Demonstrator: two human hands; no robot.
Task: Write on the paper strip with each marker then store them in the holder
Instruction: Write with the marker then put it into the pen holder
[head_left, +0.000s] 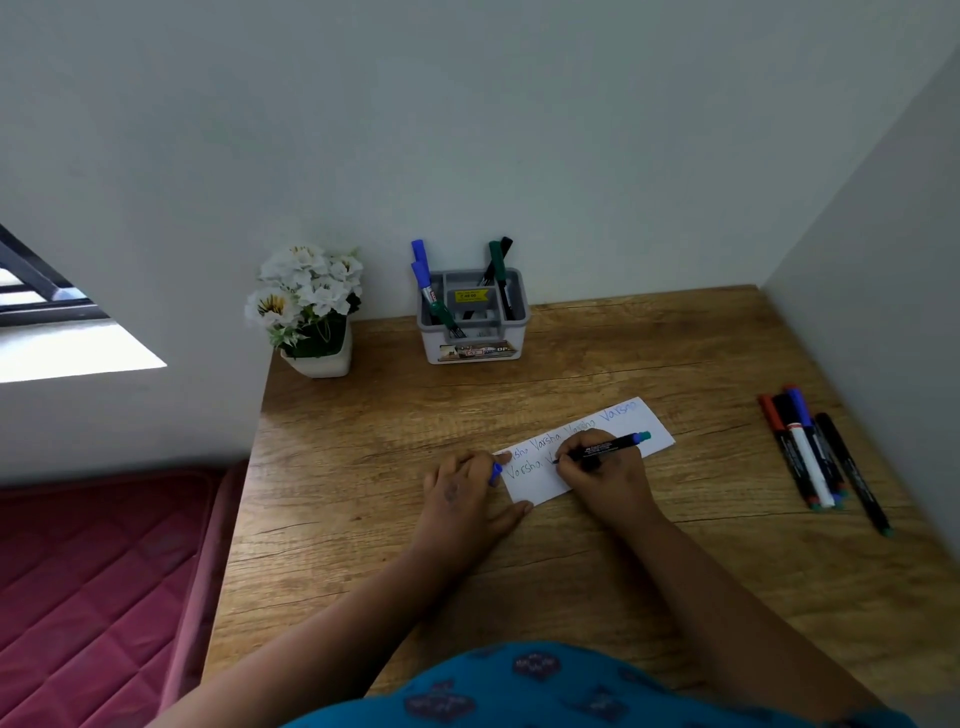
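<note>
Writing step underway: right hand (602, 467) pinches marker (605, 448), tip on paper strip (652, 423) mid-table; left hand (462, 493) pins the strip, curled round blue cap (495, 474). Next, probably: recap, move to holder (475, 312).

Bare counter (395, 415) lies open between the paper strip (587, 449) and the holder (472, 317) behind it; a flower pot (311, 312) stands left of the holder, loose markers (815, 452) lie far right, walls close in behind and right
</note>
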